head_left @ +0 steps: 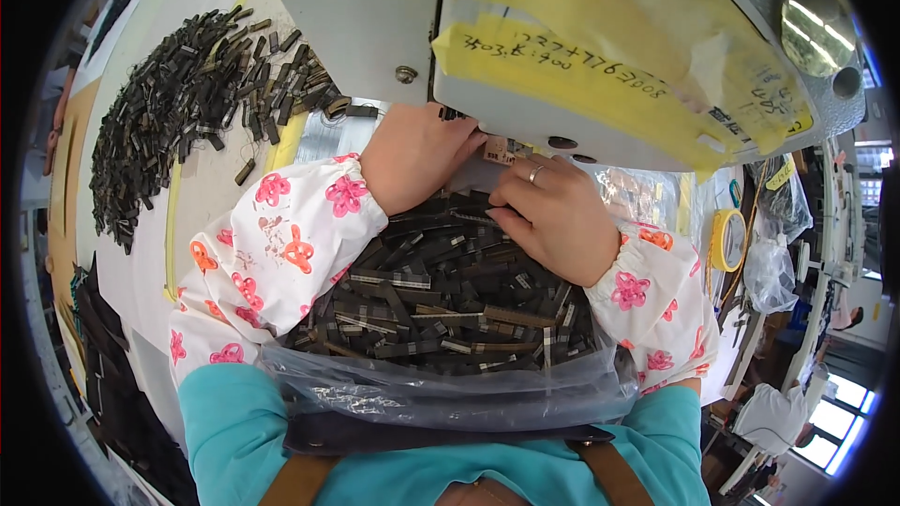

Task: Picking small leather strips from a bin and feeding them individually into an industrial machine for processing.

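My left hand (412, 157) reaches in under a grey sewing machine head (525, 98), fingers closed and pointing right. A small dark piece (452, 113) shows at its fingers, partly hidden by the machine. Close beside it, my right hand (555, 215), with a ring on one finger, is curled with its fingertips pinched together; what they hold cannot be made out. Between the two hands is a small beige printed patch (499, 150) on the machine. Just below my hands lies a heap of short dark fabric strips (441, 300) in a clear plastic bag (459, 384) against my body.
At the left, a large pile of small dark folded pieces (178, 112) with loose threads covers part of the white table (141, 305). Yellow tape (562, 61) is stuck on the machine. To the right are a yellow tape roll (727, 240) and clear plastic bags (772, 276).
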Available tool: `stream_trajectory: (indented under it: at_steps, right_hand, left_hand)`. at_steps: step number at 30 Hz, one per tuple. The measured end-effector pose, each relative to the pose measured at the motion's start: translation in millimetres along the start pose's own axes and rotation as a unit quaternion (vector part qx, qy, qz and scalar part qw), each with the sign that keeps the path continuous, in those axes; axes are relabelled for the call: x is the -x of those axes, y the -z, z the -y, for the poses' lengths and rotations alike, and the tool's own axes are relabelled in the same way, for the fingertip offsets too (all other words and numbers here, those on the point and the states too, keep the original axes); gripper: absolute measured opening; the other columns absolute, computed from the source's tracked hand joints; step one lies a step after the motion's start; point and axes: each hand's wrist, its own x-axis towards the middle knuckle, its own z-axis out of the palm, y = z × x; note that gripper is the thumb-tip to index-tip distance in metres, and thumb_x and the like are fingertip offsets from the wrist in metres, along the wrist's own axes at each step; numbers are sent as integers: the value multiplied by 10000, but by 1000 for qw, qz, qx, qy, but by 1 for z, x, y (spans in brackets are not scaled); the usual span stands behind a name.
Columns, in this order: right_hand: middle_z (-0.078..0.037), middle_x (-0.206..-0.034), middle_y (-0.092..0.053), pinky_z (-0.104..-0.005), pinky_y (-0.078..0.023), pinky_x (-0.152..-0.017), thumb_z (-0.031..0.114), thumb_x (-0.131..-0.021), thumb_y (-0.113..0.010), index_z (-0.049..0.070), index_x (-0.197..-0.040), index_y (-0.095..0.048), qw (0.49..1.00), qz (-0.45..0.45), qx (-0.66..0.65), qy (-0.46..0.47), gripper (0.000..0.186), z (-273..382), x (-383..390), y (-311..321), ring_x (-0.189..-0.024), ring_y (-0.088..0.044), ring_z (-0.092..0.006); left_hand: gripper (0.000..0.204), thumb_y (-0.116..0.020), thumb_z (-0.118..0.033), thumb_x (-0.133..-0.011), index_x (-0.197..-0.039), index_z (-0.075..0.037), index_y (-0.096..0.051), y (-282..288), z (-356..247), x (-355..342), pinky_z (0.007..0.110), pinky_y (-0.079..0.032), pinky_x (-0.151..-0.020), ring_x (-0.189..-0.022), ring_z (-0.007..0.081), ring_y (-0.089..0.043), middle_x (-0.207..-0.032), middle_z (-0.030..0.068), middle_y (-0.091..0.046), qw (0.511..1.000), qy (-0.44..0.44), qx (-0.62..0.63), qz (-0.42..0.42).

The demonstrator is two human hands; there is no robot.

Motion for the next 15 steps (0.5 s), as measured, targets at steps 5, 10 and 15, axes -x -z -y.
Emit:
stream_trajectory:
  at_steps: [5, 10, 15]
  right_hand:
    - [-75, -708, -545, -379, -428, -617, 56, -645, -679, 38, -713, -549, 996, -62, -40, 49, 147, -6, 1, -4, -699, -540, -280]
    - [-76, -716, -544, -373, -436, -607, 60, -640, -686, 35, -717, -546, 999, -23, -35, -25, 163, -4, 1, -1, -700, -536, -288]
    - [-78, -747, -545, -371, -438, -624, 63, -641, -682, 40, -730, -552, 1000, -13, 10, 11, 159, -4, -1, 2, -727, -541, -285]
  left_hand:
    - [120, -607, -106, -721, -793, -18, -570, 4, -4, -2, 422, -453, -567, -692, 357, -565, -772, 176, -572, 999, 7, 34, 10]
    - [117, -589, -91, -733, -819, -21, -550, 0, -2, 1, 439, -447, -566, -702, 388, -551, -788, 198, -562, 994, -5, 110, -23]
    - [122, -568, -78, -745, -860, -40, -551, 9, -5, 3, 428, -447, -554, -663, 374, -560, -785, 189, -564, 999, -20, 38, -15]
